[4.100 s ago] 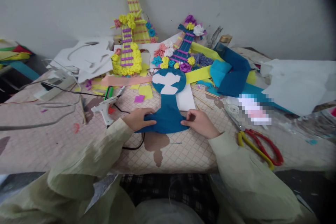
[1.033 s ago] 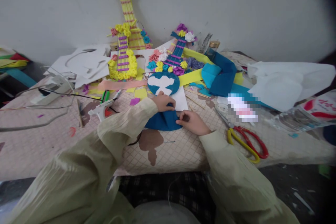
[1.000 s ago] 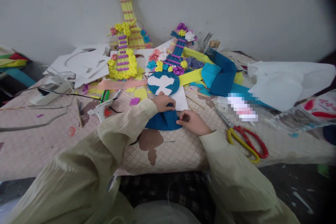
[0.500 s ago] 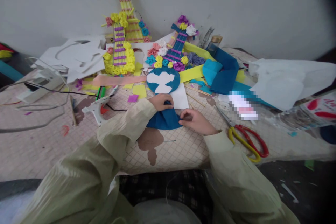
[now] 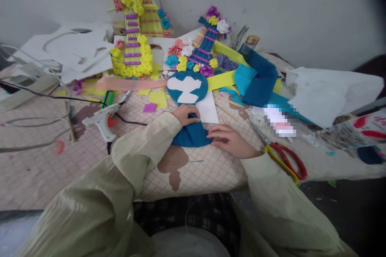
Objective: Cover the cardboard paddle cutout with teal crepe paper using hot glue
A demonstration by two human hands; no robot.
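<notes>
Some of creased blue sheet (image 5: 190,134) hidden by pinching left hand (image 5: 187,115); right hand (image 5: 231,140) at curved edge, grip unclear.

A person's two bare hands work close together near the centre, both arms in loose, pale green sleeves reaching the wrists. The left sleeve (image 5: 132,148) enters between seven and eight o'clock, creased and bent at the elbow, its forearm aimed toward two o'clock. The left hand (image 5: 186,115) lies back upward, fingers curled toward three o'clock. At four o'clock from it is the right hand (image 5: 230,141), fingers slightly bent toward ten o'clock, thumb beneath. The right sleeve (image 5: 271,186) slants in from between four and five o'clock.
</notes>
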